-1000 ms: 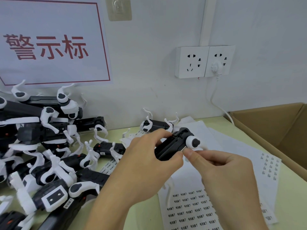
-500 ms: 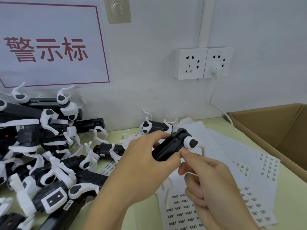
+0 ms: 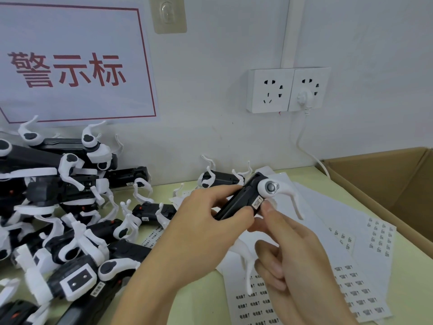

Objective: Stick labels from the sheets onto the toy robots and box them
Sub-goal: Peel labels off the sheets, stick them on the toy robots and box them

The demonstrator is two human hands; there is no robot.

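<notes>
My left hand [image 3: 206, 221] grips a black toy robot [image 3: 243, 195] with white legs, held tilted above the table. A small white label [image 3: 256, 204] sits on the robot's side near the white leg joint. The thumb of my right hand [image 3: 295, 259] presses on the robot right beside that label, while its other fingers are curled below. White label sheets [image 3: 351, 273] lie on the table under my hands.
A pile of several black and white toy robots [image 3: 65, 219] fills the left of the table. One more robot [image 3: 222, 178] lies by the wall. An open cardboard box [image 3: 386, 184] stands at the right. Wall sockets [image 3: 288, 90] with a plugged cable are behind.
The robot has been turned so its side with the label faces me. My right hand moved from pinching at the leg joint to pressing with its thumb beside the label.
</notes>
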